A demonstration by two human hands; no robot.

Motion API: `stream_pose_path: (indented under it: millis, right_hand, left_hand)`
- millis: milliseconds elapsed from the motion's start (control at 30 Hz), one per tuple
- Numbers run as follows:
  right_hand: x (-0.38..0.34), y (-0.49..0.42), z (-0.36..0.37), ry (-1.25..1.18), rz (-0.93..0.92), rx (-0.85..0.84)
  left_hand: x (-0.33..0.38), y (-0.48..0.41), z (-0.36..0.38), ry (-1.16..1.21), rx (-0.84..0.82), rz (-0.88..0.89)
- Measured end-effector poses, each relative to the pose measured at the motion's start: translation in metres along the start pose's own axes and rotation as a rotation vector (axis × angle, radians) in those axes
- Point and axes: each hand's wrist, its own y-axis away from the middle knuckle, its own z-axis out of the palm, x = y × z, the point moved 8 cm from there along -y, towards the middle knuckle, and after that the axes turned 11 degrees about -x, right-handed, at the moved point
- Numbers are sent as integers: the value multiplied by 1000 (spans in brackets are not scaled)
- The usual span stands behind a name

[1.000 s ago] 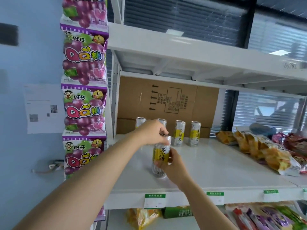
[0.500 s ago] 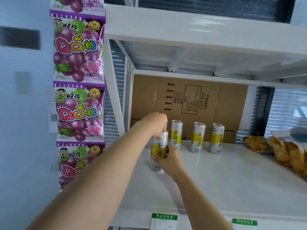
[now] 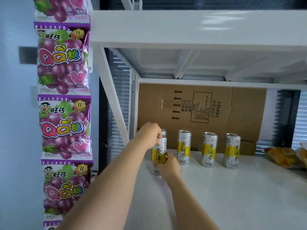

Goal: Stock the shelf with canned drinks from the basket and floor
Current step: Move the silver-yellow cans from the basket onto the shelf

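A slim silver can with a yellow band (image 3: 158, 152) stands upright on the white shelf (image 3: 232, 188), near its left end. My left hand (image 3: 148, 136) grips the can's top rim from above. My right hand (image 3: 167, 165) wraps around its lower body from the front. Directly behind it, the top of another can (image 3: 163, 132) peeks out. Three more matching cans (image 3: 184, 146) (image 3: 209, 149) (image 3: 232, 151) stand in a row to the right, in front of a cardboard box (image 3: 199, 110).
Purple candy bags (image 3: 64, 123) hang in a strip down the shelf's left post. Orange snack bags (image 3: 282, 156) lie at the shelf's right end. An upper shelf board (image 3: 199, 27) runs overhead. The white shelf surface in front of the cans is bare.
Both hands have carried the can deeper onto the shelf toward the back row. The camera has moved closer and tilted upward.
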Motion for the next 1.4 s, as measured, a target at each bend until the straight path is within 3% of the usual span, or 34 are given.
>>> stream_pose_path:
  millis: [267,600,1400]
  right_hand:
    - [2,-19,6,77,14,-8]
    - [17,-28,6,-39,14,49]
    - [16,-27,0,1,-12,96]
  left_hand:
    - [-11,-16,1,19,7,-2]
    - [-20,-24,2,81,25,41]
    - [-26,-25,14,172,95,8]
